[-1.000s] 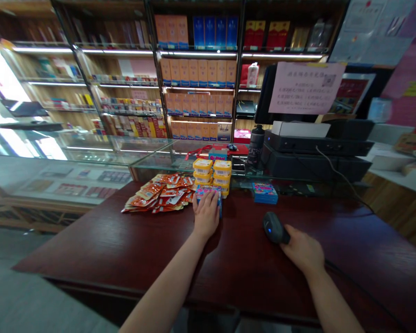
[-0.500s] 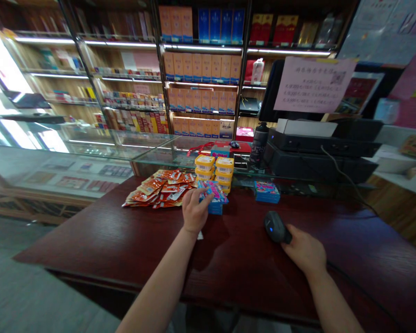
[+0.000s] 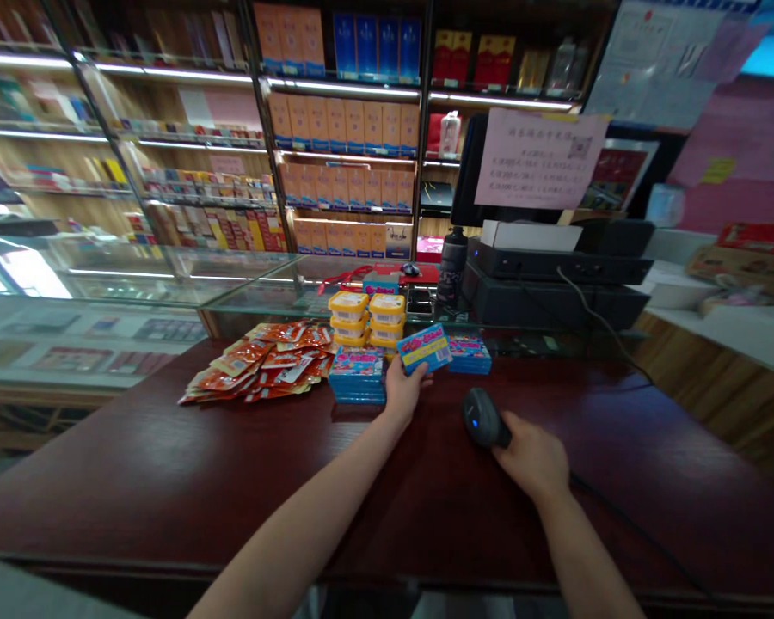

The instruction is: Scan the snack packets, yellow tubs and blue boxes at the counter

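two things held at once: pinched a blue packet [image 3: 424, 347] with the left grip [image 3: 402, 392], its printed, barcoded face in view, and wrapped the right grip [image 3: 534, 456] round a dark barcode scanner [image 3: 482, 419], glowing blue at the head, with its cable [image 3: 625, 517] trailing toward the lower right. held the packet above the tabletop [image 3: 232, 490], between a near stack of matching packets [image 3: 358, 378] and another stack [image 3: 470, 354] farther right, near the scanner but apart from it. saw yellow tubs [image 3: 361, 328] piled behind the near stack and orange sachets [image 3: 264, 361] heaped to its left. noticed a dark bottle [image 3: 451, 265], beside a monitor [image 3: 468, 172] bearing a printed paper [image 3: 540, 162], and rows of boxes [image 3: 345, 127] on lit shelves [image 3: 348, 88].
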Demonstrator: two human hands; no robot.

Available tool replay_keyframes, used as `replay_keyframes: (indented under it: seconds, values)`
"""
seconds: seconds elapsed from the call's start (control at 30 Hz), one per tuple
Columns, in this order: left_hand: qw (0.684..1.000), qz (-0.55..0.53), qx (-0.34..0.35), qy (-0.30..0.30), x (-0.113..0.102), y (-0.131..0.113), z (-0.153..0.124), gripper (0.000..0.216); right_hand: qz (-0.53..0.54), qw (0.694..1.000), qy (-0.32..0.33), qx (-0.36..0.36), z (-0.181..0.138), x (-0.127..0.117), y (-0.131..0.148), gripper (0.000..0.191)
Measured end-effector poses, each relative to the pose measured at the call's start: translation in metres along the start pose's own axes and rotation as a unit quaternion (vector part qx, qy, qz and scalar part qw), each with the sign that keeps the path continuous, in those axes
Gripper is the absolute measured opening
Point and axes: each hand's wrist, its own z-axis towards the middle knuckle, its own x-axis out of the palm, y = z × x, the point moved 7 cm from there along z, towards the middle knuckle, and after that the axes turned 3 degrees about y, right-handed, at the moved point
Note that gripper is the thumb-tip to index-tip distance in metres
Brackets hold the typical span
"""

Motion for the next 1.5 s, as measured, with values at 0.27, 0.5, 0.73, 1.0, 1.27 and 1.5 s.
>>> replay_keyframes:
  seconds: [0.27, 0.5, 0.73, 1.0, 1.27, 1.5]
  values:
    - [0.995, 0.041, 0.048, -0.078, -0.025, 0.034, 0.017, 0.029, 0.038, 0.996, -0.071, -0.033, -0.004, -0.005, -0.003, 0.028]
    - [0.994, 0.059, 0.054, -0.070, -0.026, 0.037, 0.017, 0.029, 0.072, 0.985, -0.112, -0.107, -0.009, -0.009, 0.004, 0.021]
    - [0.994, 0.072, 0.046, -0.073, -0.026, 0.038, 0.017, 0.029, 0.069, 0.984, -0.123, -0.110, -0.010, -0.011, 0.003, 0.021]
    - [0.993, 0.075, 0.044, -0.075, -0.026, 0.038, 0.017, 0.029, 0.055, 0.992, -0.071, -0.091, -0.010, -0.011, 0.004, 0.023]
    - [0.992, 0.087, 0.055, -0.073, -0.026, 0.036, 0.017, 0.030, 0.016, 0.998, -0.025, -0.055, -0.004, -0.008, 0.005, 0.022]
    - [0.982, 0.145, 0.112, -0.053, -0.016, 0.008, 0.011, 0.029, 0.003, 1.000, 0.011, -0.005, 0.000, -0.006, 0.002, 0.022]
